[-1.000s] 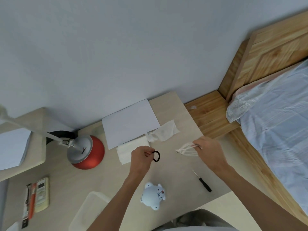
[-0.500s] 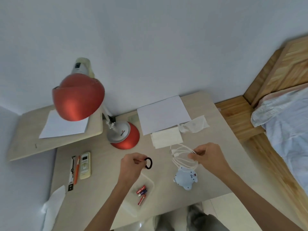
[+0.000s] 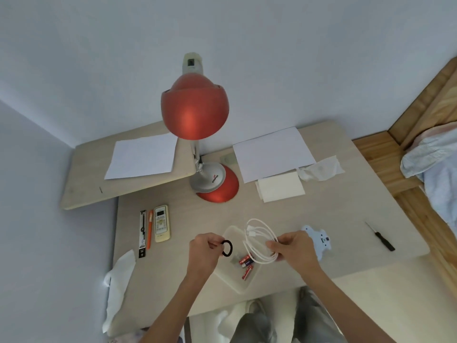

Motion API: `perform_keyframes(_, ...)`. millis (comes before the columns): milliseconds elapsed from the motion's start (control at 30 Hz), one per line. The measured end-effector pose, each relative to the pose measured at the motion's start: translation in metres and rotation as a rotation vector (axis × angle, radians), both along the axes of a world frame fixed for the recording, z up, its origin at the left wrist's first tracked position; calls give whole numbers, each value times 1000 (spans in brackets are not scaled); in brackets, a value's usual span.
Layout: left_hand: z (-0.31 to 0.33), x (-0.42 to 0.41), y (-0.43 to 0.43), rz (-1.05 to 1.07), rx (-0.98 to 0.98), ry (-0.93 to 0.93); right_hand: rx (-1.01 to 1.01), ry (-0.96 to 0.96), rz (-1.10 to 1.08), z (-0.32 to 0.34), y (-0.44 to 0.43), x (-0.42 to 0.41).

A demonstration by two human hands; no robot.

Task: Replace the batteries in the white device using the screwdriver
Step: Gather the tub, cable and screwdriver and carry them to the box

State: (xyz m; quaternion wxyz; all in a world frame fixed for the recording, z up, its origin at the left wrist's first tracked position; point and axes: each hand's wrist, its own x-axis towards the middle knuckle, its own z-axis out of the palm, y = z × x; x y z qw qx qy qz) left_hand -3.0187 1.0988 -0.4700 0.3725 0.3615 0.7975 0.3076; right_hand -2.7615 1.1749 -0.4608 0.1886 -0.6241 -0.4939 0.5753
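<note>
The white bear-shaped device (image 3: 319, 240) lies on the desk, partly hidden behind my right hand (image 3: 293, 248). That hand holds a coiled white cable (image 3: 259, 240) over a clear plastic tray (image 3: 230, 276) with several red batteries (image 3: 246, 263) in it. My left hand (image 3: 204, 251) pinches a black hair tie (image 3: 227, 248) just left of the tray. A small black-handled screwdriver (image 3: 380, 236) lies alone on the desk to the far right.
A red desk lamp (image 3: 195, 112) rises at the middle back, its base (image 3: 217, 184) on the desk. White paper (image 3: 272, 153) and tissues (image 3: 280, 186) lie behind. A remote (image 3: 162, 223) and pens (image 3: 145, 232) sit left. A bed (image 3: 437, 184) borders the right.
The view has swung left, bringing the lamp shade and tray to the centre. Both hands moved over the tray, still holding the cable and the hair tie.
</note>
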Motion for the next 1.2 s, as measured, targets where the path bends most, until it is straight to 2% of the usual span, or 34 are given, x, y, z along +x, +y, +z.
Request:
perform_keyframes(500, -51, 3, -9, -68, -55, 169, -72, -103, -43, -43, -37, -38)
perform_keyframes(1200, -67, 0, -27, -78, -30, 177, -48, -301, 17, -49, -50, -62)
